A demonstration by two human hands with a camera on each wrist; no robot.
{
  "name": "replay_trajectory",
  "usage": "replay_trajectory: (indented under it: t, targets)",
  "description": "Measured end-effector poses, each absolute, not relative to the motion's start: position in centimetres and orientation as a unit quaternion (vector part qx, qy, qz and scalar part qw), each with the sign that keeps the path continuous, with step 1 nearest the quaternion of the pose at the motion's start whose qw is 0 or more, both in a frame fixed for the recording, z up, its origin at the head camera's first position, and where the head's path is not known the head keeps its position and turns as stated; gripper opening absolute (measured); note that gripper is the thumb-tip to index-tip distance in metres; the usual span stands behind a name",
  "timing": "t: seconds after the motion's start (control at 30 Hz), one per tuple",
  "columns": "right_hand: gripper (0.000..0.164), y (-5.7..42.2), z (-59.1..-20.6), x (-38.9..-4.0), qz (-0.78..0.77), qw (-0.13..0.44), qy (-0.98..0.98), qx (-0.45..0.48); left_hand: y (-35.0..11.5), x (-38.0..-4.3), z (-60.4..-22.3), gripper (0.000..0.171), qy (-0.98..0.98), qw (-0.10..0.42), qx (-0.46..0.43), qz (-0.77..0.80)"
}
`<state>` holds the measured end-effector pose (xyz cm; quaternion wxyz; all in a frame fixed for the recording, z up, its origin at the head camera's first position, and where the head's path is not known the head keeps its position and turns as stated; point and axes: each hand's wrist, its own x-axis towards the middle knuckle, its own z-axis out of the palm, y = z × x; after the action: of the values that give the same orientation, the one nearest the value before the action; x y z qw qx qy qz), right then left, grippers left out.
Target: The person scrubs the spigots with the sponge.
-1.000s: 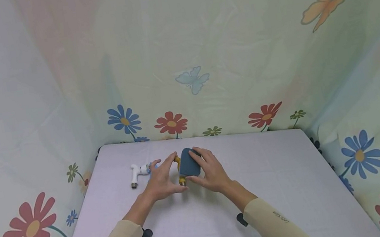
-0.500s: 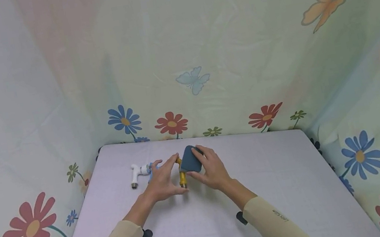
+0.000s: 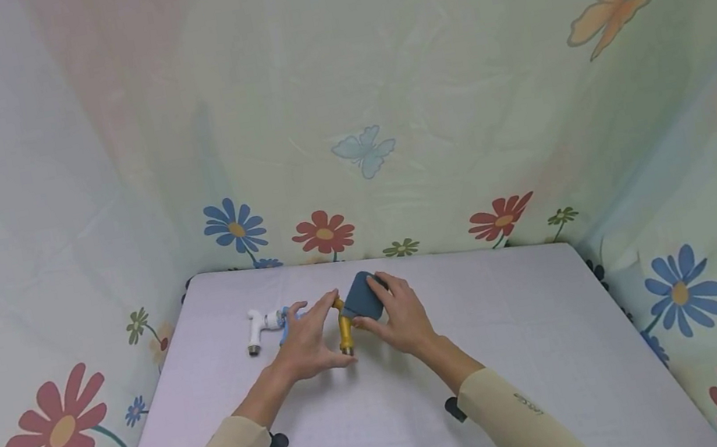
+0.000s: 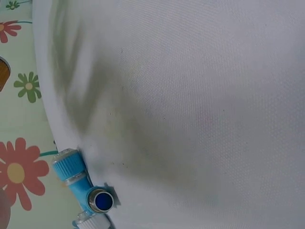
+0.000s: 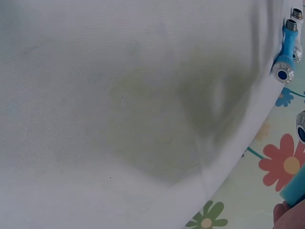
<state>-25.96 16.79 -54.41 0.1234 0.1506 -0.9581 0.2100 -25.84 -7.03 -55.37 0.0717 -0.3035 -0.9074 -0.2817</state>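
A yellow tap (image 3: 346,334) with a metal threaded end is upright between the thumb and fingers of my left hand (image 3: 304,346), which grips it by its two ends. My right hand (image 3: 407,316) holds a dark blue sponge (image 3: 362,299) against the tap's upper right side. The sponge shows as a teal piece (image 5: 294,188) at the right wrist view's lower right edge, with fingertips (image 5: 288,217) below it. Beyond the left hand lies a light blue tap (image 4: 81,186), partly hidden by that hand in the head view. Left of it is a white tap (image 3: 255,331).
The taps lie on a table (image 3: 530,353) with a pale cover. Behind and beside it hang light curtains (image 3: 421,86) printed with flowers and butterflies. Dark wrist-worn devices (image 3: 277,446) sit under both forearms.
The sponge has tilted and shifted up and right along the yellow tap, baring more of the tap's lower body. The right hand moved with it; the left hand stays nearly still.
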Motion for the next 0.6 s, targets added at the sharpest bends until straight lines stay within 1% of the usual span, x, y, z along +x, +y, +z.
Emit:
replay_trajectory:
  t: [0.27,0.6]
  targets:
    - [0.087,17.07,-54.7,-26.04,0.218,0.113,-0.961,0.131,-6.91,-25.68,-55.42,0.122,-0.909,0.063,-0.303,-0.279]
    - [0.086,17.75,-55.24,-26.26,0.239,0.106,-0.96,0.1,-6.91,-25.75,-55.46,0.123,-0.906,0.071,-0.313,-0.275]
